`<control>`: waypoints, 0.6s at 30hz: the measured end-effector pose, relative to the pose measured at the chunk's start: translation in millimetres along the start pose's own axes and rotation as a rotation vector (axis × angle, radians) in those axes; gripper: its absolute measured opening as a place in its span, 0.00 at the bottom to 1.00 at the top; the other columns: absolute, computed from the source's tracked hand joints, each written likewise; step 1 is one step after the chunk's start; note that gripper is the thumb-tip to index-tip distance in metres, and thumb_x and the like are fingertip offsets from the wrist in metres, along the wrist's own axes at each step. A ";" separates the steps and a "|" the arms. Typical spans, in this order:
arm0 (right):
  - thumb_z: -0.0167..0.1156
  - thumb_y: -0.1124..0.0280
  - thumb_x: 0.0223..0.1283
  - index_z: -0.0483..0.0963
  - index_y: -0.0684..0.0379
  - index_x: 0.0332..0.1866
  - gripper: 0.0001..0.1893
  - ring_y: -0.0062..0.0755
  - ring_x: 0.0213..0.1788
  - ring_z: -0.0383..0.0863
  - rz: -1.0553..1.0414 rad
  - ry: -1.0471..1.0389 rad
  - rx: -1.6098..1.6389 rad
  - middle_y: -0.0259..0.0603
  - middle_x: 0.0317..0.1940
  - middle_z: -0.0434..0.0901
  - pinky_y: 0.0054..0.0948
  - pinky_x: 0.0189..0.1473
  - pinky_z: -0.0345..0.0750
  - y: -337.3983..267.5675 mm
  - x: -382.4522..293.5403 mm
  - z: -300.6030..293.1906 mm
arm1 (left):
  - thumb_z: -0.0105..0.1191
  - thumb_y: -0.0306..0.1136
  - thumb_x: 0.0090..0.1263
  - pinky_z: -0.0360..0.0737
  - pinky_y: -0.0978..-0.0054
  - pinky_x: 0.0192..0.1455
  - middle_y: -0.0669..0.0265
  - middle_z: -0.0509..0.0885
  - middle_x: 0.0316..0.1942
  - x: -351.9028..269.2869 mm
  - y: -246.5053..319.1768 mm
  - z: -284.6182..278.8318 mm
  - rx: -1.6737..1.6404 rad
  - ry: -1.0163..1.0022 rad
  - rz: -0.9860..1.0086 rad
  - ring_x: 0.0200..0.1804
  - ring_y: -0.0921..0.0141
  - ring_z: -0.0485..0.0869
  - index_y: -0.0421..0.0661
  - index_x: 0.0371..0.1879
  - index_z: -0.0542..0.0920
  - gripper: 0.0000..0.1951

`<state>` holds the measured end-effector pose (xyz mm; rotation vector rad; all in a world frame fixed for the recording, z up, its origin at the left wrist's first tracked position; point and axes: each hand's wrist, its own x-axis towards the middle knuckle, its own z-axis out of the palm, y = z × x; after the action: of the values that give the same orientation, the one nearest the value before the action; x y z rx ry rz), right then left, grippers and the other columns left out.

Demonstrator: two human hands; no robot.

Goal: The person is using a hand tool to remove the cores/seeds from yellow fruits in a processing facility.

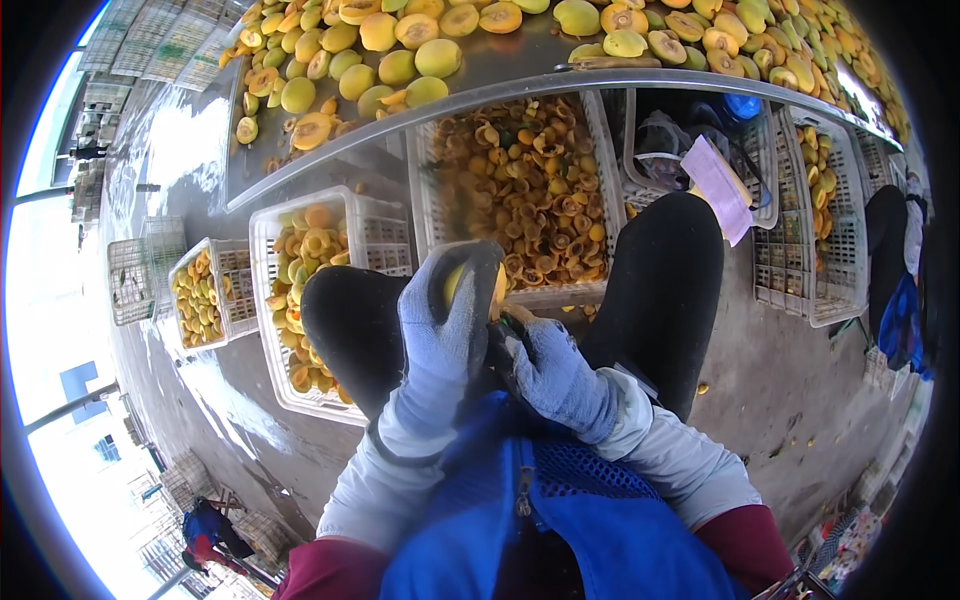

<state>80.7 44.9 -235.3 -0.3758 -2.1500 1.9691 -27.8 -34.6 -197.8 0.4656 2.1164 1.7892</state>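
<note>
My left hand (454,307), in a light blue glove with dark palm coating, is closed around a yellow peach half (499,289). Close against it on the right, my gloved right hand (555,364) is curled round a small tool with a green and black part (512,324); its working end is hidden, so its kind cannot be told. Beyond both hands, between the knees, stands a white plastic crate (606,165) of brownish fruit scraps and hollowed pieces. A metal table (510,64) above it bears many halved and whole yellow-green peaches (437,58).
Crates of peach halves stand at the left (281,390) and right (844,292). A knife (607,63) lies at the table edge. Pink paper (716,187) rests on a crate beside my right knee. One person (214,532) bends at lower left; another's leg (887,247) shows at far right.
</note>
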 end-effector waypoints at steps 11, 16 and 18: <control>0.51 0.71 0.67 0.72 0.65 0.42 0.08 0.35 0.28 0.73 0.320 -0.037 0.341 0.40 0.23 0.72 0.33 0.31 0.70 27.9 -18.6 10.0 | 0.56 0.35 0.67 0.76 0.77 0.40 0.61 0.82 0.30 21.8 1.5 -11.6 0.399 -0.491 -0.274 0.34 0.75 0.79 0.38 0.39 0.81 0.11; 0.53 0.62 0.69 0.70 0.63 0.37 0.13 0.23 0.24 0.73 0.035 0.041 0.375 0.34 0.24 0.72 0.24 0.25 0.68 48.5 -24.4 20.4 | 0.56 0.36 0.67 0.75 0.78 0.45 0.64 0.83 0.33 15.0 0.3 -4.3 0.095 -0.365 -0.147 0.38 0.76 0.79 0.38 0.40 0.82 0.13; 0.44 0.55 0.72 0.71 0.61 0.46 0.18 0.22 0.18 0.73 0.758 -0.235 0.641 0.36 0.22 0.74 0.21 0.17 0.70 -30.7 6.1 -14.5 | 0.56 0.36 0.67 0.75 0.78 0.45 0.64 0.83 0.33 14.8 -1.5 -7.4 0.094 -0.359 -0.158 0.38 0.76 0.79 0.39 0.40 0.82 0.12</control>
<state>78.0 58.1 -203.5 -0.9711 -1.4272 3.0879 -44.3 -34.7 -198.8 0.5774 1.9313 1.4039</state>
